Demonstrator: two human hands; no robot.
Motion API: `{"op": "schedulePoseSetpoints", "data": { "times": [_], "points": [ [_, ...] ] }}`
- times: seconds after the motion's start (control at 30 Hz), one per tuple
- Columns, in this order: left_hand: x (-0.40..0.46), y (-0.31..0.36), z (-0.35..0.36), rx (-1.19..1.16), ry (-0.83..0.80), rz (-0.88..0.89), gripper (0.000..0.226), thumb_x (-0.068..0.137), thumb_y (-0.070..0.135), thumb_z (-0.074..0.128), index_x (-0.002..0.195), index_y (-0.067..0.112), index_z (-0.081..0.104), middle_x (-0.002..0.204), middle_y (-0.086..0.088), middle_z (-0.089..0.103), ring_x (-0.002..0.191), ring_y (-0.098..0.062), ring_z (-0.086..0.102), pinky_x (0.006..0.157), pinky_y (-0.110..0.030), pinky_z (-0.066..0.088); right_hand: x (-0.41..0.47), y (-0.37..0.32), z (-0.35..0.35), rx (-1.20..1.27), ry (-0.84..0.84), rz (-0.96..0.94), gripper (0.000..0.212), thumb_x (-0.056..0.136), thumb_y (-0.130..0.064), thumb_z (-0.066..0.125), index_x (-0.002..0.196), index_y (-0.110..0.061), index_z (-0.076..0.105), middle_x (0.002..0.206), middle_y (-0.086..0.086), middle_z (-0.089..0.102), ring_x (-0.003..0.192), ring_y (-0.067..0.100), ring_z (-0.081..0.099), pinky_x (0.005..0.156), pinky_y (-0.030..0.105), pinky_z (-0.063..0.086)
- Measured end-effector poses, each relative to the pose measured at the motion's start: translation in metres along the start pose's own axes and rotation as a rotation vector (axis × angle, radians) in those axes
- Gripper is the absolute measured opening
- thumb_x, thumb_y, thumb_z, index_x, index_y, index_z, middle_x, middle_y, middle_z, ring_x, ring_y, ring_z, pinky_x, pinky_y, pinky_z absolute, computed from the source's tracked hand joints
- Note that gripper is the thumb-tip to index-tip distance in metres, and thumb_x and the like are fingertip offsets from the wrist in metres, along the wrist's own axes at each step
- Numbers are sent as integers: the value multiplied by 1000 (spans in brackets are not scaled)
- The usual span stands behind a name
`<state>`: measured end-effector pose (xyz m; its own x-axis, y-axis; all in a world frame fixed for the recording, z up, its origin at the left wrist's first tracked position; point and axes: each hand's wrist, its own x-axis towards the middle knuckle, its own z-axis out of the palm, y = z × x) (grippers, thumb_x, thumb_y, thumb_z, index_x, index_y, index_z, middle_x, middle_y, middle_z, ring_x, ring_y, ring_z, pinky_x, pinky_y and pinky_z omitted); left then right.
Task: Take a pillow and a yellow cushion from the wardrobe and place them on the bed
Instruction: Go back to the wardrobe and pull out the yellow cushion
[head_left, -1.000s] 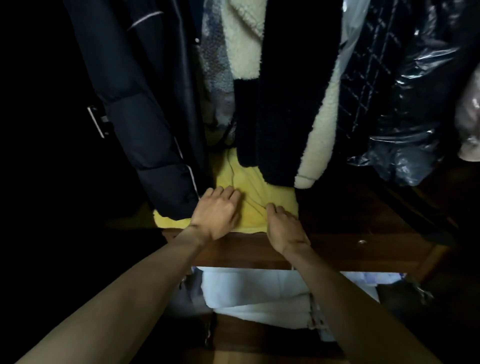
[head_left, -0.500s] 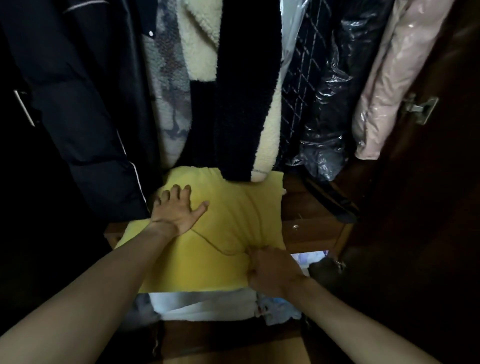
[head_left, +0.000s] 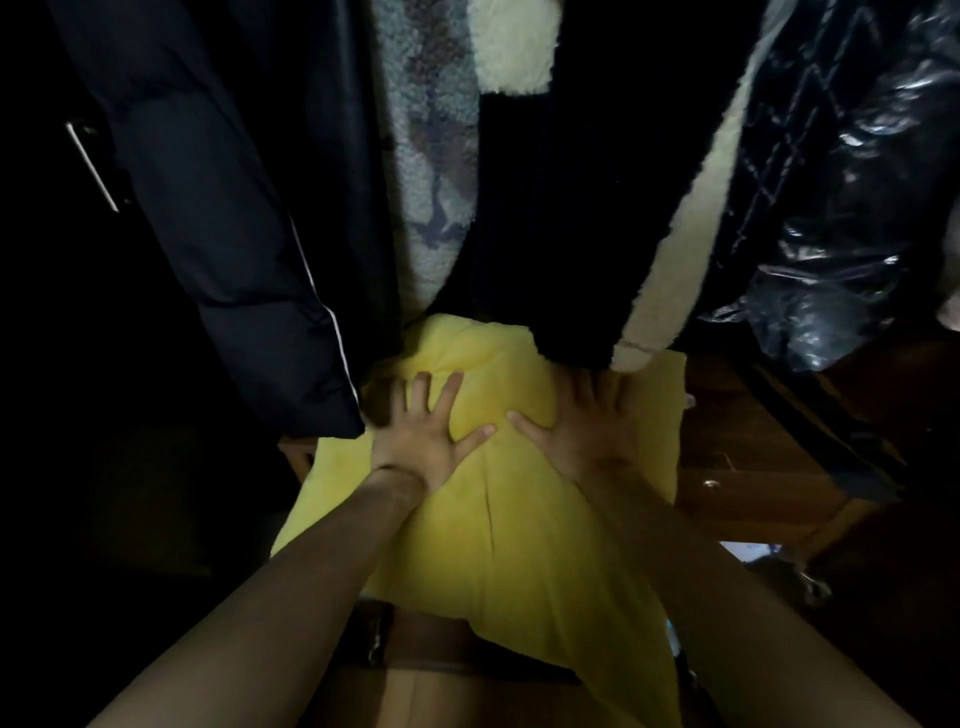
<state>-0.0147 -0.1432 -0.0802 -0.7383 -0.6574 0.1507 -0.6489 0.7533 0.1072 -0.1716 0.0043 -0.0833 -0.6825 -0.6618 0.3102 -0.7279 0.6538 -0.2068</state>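
Dark hanging clothes fill the upper wardrobe: a smooth navy puffer jacket (head_left: 234, 208) with thin white piping on the left, a nubby grey-blue knit (head_left: 431, 171) beside it, a black fleece coat (head_left: 571, 208) edged in cream pile at the middle, and crinkled glossy plastic covers (head_left: 841, 208) on the right. Below them the yellow cushion (head_left: 519, 530) lies on the brown wooden shelf (head_left: 753, 467), its far edge tucked under the fleece hem and its near corner hanging past the shelf front. The cloth is soft and matt, roughly square, with a crease down its middle and a puffed bulge between the hands. The left hand (head_left: 426, 441) lies flat on the upper left part of the cushion, fingers spread, gripping nothing. The right hand (head_left: 592, 431) presses flat on the upper right part, fingers splayed, their tips reaching the dark shadow under the fleece hem. The thumbs point toward each other across the bulge.
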Motion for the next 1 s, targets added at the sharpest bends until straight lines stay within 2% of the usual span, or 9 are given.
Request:
{"op": "schedulePoseSetpoints", "data": {
  "times": [0.07, 0.13, 0.2, 0.3, 0.37, 0.43, 0.57, 0.83, 1.0],
  "points": [
    [2, 9, 8, 113, 94, -1, 87, 86, 84, 11, 155, 34, 6, 155, -7, 26, 135, -35, 25, 94, -49, 45, 7, 0, 10, -22, 91, 16, 102, 79, -89, 27, 154, -20, 22, 155, 14, 34, 139, 36, 29, 114, 58, 22],
    [10, 14, 15, 217, 178, -2, 82, 89, 80, 12, 151, 27, 23, 139, -10, 41, 118, -33, 38, 86, -49, 44, 15, 2, 20, -36, 180, 0, 96, 82, -86, 32, 146, -15, 37, 143, 18, 49, 127, 38, 44, 105, 55, 35],
    [15, 15, 15, 245, 225, -10, 76, 91, 78, 15, 139, 24, 38, 124, -12, 49, 107, -33, 44, 85, -52, 42, 21, 3, 23, -48, 215, -33, 92, 84, -84, 32, 140, -12, 45, 133, 20, 57, 116, 38, 54, 96, 51, 41],
    [13, 15, 6, 244, 205, 1, 66, 92, 75, 19, 124, 23, 45, 115, -12, 55, 102, -34, 50, 82, -49, 43, 22, 1, 8, -81, 147, -69, 88, 84, -84, 29, 124, -10, 57, 110, 19, 68, 95, 35, 63, 78, 41, 46],
    [2, 18, -3, 233, 173, 13, 60, 94, 73, 21, 122, 24, 43, 117, -11, 56, 104, -33, 52, 81, -47, 44, 13, -1, -9, -130, 92, -101, 88, 82, -87, 26, 113, -12, 59, 90, 13, 71, 75, 30, 65, 57, 33, 40],
    [-19, 21, -13, 221, 157, 20, 56, 95, 70, 22, 120, 24, 41, 118, -10, 56, 105, -32, 53, 83, -48, 45, -2, -2, -26, -183, 85, -155, 85, 81, -88, 28, 107, -13, 58, 77, 8, 70, 61, 25, 63, 48, 29, 31],
    [-85, 18, -28, 190, 151, 5, 50, 97, 66, 23, 117, 23, 39, 118, -10, 55, 104, -31, 52, 87, -49, 42, -52, -14, -51, -231, 122, -279, 80, 81, -87, 30, 106, -16, 56, 78, 4, 71, 65, 23, 65, 50, 31, 35],
    [-233, -11, -94, 191, 211, -41, 54, 96, 68, 25, 121, 22, 39, 119, -10, 55, 105, -31, 53, 92, -50, 43, -159, -65, -108, -126, 162, -364, 95, 79, -90, 17, 134, -20, 49, 95, 3, 73, 85, 28, 68, 66, 37, 39],
    [-315, -33, -151, 263, 281, -120, 53, 98, 66, 27, 119, 20, 41, 118, -11, 55, 105, -32, 52, 94, -50, 41, -202, -115, -131, 30, 182, -476, 97, 78, -92, 15, 130, -19, 53, 95, 7, 73, 86, 31, 68, 70, 40, 43]
  ]
}}
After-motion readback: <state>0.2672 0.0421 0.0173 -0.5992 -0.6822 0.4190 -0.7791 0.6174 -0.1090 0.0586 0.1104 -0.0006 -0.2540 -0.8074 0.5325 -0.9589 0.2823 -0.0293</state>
